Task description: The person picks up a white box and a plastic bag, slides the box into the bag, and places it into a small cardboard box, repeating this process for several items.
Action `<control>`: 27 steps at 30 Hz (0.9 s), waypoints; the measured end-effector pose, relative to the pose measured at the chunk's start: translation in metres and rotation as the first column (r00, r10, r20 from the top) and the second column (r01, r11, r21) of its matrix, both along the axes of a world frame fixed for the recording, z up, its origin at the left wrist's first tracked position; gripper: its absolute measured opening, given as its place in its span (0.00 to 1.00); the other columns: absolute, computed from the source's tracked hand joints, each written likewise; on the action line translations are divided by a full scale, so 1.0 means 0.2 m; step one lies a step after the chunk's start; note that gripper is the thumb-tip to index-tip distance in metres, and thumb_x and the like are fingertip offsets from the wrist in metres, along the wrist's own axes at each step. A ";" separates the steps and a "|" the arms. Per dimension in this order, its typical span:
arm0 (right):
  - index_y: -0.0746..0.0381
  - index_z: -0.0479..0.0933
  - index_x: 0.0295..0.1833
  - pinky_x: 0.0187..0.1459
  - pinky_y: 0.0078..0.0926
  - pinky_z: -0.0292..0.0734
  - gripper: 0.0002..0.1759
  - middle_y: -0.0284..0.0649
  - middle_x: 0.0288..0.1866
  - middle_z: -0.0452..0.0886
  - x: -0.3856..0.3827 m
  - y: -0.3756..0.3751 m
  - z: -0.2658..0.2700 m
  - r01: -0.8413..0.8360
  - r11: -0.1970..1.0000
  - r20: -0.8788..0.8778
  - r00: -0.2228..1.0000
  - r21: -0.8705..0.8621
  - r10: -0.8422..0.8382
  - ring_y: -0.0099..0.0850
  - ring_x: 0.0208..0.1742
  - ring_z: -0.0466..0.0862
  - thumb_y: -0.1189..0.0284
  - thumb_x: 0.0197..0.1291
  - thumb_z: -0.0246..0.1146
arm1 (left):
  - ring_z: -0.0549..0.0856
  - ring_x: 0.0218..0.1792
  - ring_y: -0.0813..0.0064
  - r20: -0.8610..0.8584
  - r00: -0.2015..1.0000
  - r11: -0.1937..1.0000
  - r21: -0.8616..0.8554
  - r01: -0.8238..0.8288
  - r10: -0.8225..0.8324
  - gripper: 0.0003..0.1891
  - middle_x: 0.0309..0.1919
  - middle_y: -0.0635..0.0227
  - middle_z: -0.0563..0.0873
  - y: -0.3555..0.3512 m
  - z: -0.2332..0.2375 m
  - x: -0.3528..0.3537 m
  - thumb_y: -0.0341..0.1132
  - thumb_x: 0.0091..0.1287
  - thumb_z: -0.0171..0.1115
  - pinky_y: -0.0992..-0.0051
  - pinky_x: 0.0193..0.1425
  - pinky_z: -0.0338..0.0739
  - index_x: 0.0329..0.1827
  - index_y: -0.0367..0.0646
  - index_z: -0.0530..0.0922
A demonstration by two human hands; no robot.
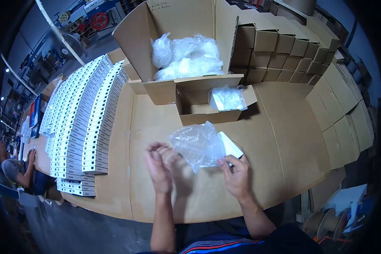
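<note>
A small white box (230, 146) is gripped by my right hand (236, 173), thumb on top at its near end. A clear plastic bag (198, 146) spreads leftward from that box, its edge pinched under the same thumb. Just left of the bag, my left hand (158, 165) is raised over the table with slightly curled, blurred fingers apart and nothing in them. Beyond the bag stands an open brown carton (207, 117), with a bag-wrapped white packet (228, 98) lying in its right part.
A large open carton (133, 40) full of clear plastic bags (186, 55) stands behind. Long rows of white boxes (78, 122) fill the left side. Folded brown cartons (283, 46) are stacked at back right, more cartons (340, 112) at right. A seated person (19, 169) is far left.
</note>
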State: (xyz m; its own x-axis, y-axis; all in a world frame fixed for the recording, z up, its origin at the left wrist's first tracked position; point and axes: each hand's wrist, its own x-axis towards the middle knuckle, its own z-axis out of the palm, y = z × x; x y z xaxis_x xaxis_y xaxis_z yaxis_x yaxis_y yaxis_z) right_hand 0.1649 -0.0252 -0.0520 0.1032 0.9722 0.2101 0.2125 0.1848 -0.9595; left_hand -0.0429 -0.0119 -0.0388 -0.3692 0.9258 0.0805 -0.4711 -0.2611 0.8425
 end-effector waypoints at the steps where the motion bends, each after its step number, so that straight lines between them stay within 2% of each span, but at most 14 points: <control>1: 0.71 0.84 0.40 0.52 0.31 0.79 0.13 0.54 0.63 0.80 -0.03 0.01 0.00 0.018 0.996 0.012 1.000 0.084 -0.019 0.43 0.55 0.84 0.71 0.64 0.75 | 0.82 0.55 0.72 0.040 0.989 0.982 -0.121 0.145 -0.142 0.29 0.57 0.61 0.77 -0.06 -0.04 0.02 0.44 0.77 0.65 0.73 0.52 0.84 0.71 0.40 0.62; 2: 0.71 0.84 0.41 0.53 0.31 0.80 0.13 0.54 0.63 0.80 -0.05 0.01 -0.01 0.031 0.986 0.022 0.999 0.164 -0.035 0.44 0.56 0.84 0.71 0.64 0.75 | 0.84 0.49 0.76 -0.241 0.959 0.984 -0.133 0.117 -0.147 0.26 0.56 0.61 0.79 -0.10 -0.08 0.08 0.36 0.76 0.66 0.75 0.47 0.84 0.71 0.39 0.65; 5: 0.71 0.84 0.42 0.56 0.32 0.79 0.13 0.54 0.63 0.80 -0.09 0.00 -0.02 -0.031 0.997 0.030 0.999 0.066 0.029 0.44 0.59 0.84 0.71 0.64 0.76 | 0.84 0.39 0.82 -0.312 0.915 0.956 -0.221 0.193 -0.257 0.13 0.44 0.67 0.84 -0.11 -0.02 0.14 0.29 0.76 0.65 0.77 0.40 0.81 0.60 0.36 0.75; 8: 0.70 0.84 0.43 0.56 0.31 0.79 0.13 0.52 0.62 0.81 -0.12 0.02 -0.03 -0.094 0.991 -0.178 0.978 0.092 0.110 0.39 0.59 0.83 0.70 0.64 0.76 | 0.82 0.35 0.85 -0.386 0.878 0.948 -0.250 0.196 -0.283 0.07 0.34 0.71 0.84 -0.11 -0.03 0.11 0.30 0.78 0.62 0.78 0.37 0.78 0.52 0.35 0.80; 9: 0.73 0.84 0.46 0.57 0.24 0.77 0.09 0.42 0.58 0.78 -0.09 0.02 -0.05 -0.192 0.981 -0.229 0.956 -0.027 0.181 0.27 0.56 0.80 0.75 0.72 0.69 | 0.82 0.34 0.85 -0.386 0.870 0.941 -0.262 0.216 -0.307 0.07 0.33 0.72 0.83 -0.12 -0.03 0.09 0.31 0.79 0.61 0.79 0.36 0.78 0.50 0.35 0.80; 10: 0.73 0.84 0.45 0.56 0.23 0.76 0.10 0.41 0.57 0.78 -0.07 0.02 -0.06 -0.177 0.982 -0.210 0.965 -0.070 0.159 0.26 0.55 0.80 0.74 0.73 0.68 | 0.81 0.34 0.86 -0.388 0.860 0.933 -0.274 0.234 -0.330 0.07 0.31 0.72 0.83 -0.12 -0.04 0.07 0.31 0.80 0.61 0.79 0.36 0.77 0.49 0.35 0.80; 12: 0.73 0.84 0.45 0.54 0.21 0.76 0.12 0.39 0.54 0.78 -0.06 0.02 -0.05 -0.148 0.977 -0.173 0.978 -0.155 0.120 0.23 0.52 0.79 0.73 0.75 0.66 | 0.80 0.35 0.82 -0.225 0.940 0.960 -0.167 0.224 -0.258 0.08 0.36 0.68 0.83 -0.13 -0.11 0.02 0.32 0.81 0.59 0.77 0.40 0.77 0.49 0.34 0.79; 14: 0.73 0.85 0.43 0.49 0.21 0.75 0.13 0.40 0.56 0.78 -0.07 0.02 -0.05 -0.111 0.988 -0.188 0.978 -0.103 0.090 0.23 0.48 0.78 0.70 0.75 0.67 | 0.80 0.38 0.80 -0.135 0.975 0.984 -0.047 0.172 -0.176 0.07 0.40 0.65 0.83 -0.14 -0.17 -0.03 0.31 0.81 0.58 0.76 0.43 0.77 0.50 0.33 0.77; 16: 0.70 0.87 0.42 0.42 0.23 0.75 0.13 0.42 0.56 0.79 -0.08 0.01 -0.06 -0.077 0.997 -0.202 0.977 -0.020 0.071 0.24 0.43 0.77 0.68 0.72 0.70 | 0.82 0.51 0.73 -0.153 0.978 0.990 0.004 0.142 -0.140 0.16 0.48 0.61 0.83 -0.13 -0.11 -0.03 0.29 0.75 0.67 0.73 0.56 0.79 0.59 0.32 0.74; 19: 0.70 0.86 0.43 0.46 0.23 0.76 0.12 0.43 0.60 0.79 -0.11 -0.01 -0.04 -0.120 0.992 -0.204 0.971 0.044 0.126 0.25 0.47 0.78 0.69 0.72 0.69 | 0.84 0.61 0.67 -0.183 0.959 0.976 -0.006 0.217 -0.214 0.30 0.54 0.58 0.86 -0.10 0.02 0.00 0.27 0.63 0.78 0.69 0.68 0.78 0.66 0.30 0.74; 22: 0.75 0.83 0.48 0.60 0.24 0.74 0.14 0.44 0.68 0.73 -0.10 -0.05 -0.03 -0.268 0.960 -0.174 0.952 -0.087 0.250 0.27 0.60 0.78 0.71 0.76 0.64 | 0.87 0.56 0.70 -0.416 0.822 0.919 -0.239 0.314 -0.389 0.28 0.52 0.58 0.89 -0.07 0.05 -0.01 0.27 0.61 0.80 0.69 0.63 0.82 0.63 0.31 0.78; 23: 0.74 0.82 0.53 0.64 0.26 0.73 0.11 0.44 0.70 0.73 -0.12 -0.04 -0.03 -0.264 0.964 -0.199 0.943 0.037 0.266 0.28 0.63 0.78 0.76 0.76 0.62 | 0.89 0.51 0.72 -0.433 0.814 0.920 -0.247 0.306 -0.387 0.27 0.49 0.59 0.90 -0.07 0.05 0.00 0.28 0.59 0.82 0.69 0.59 0.84 0.60 0.31 0.81; 26: 0.73 0.79 0.59 0.67 0.29 0.73 0.12 0.44 0.70 0.72 0.02 0.00 0.02 -0.227 0.967 -0.214 0.957 -0.120 0.198 0.29 0.65 0.77 0.81 0.75 0.59 | 0.89 0.46 0.73 -0.553 0.783 0.959 -0.148 0.243 -0.284 0.23 0.44 0.62 0.91 -0.10 0.03 0.00 0.28 0.59 0.82 0.71 0.54 0.84 0.55 0.32 0.81; 27: 0.71 0.79 0.59 0.65 0.27 0.74 0.12 0.45 0.66 0.75 0.05 0.05 0.03 -0.132 0.991 -0.279 0.952 -0.006 0.125 0.29 0.63 0.78 0.81 0.75 0.59 | 0.90 0.46 0.72 -0.580 0.763 0.958 -0.179 0.222 -0.285 0.22 0.44 0.60 0.91 -0.11 0.03 -0.01 0.29 0.57 0.83 0.71 0.52 0.85 0.52 0.32 0.82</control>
